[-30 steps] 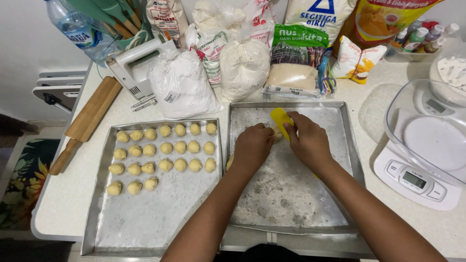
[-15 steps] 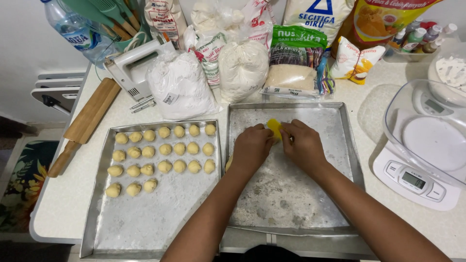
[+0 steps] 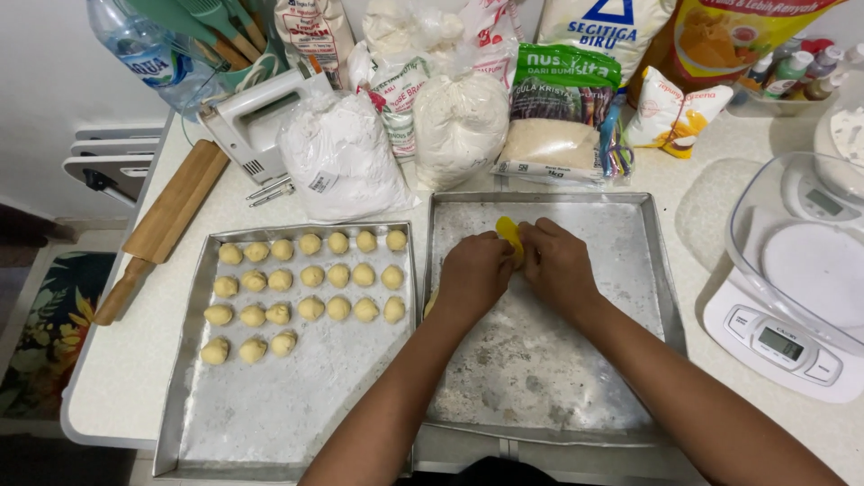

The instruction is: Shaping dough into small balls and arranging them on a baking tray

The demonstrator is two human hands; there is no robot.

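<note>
Both hands meet over the floured metal tray (image 3: 630, 297) on the right. My left hand (image 3: 472, 274) and my right hand (image 3: 558, 265) pinch a small piece of yellow dough (image 3: 509, 234) between their fingertips, just above the tray's far left part. The dough is mostly hidden by the fingers. To the left lies a second floured metal tray (image 3: 288, 396) with several rows of small round dough balls (image 3: 310, 279) in its far half.
Bags of flour (image 3: 337, 157), sugar (image 3: 553, 117) and other packets line the back of the counter. A hand mixer (image 3: 252, 117) and wooden rolling pin (image 3: 166, 225) lie at the back left. A white kitchen scale (image 3: 792, 288) with a clear bowl stands at the right.
Both hands have drifted a little left and toward me across the right tray, keeping the yellow dough between them. The dough looks more pressed and hidden by the fingers.
</note>
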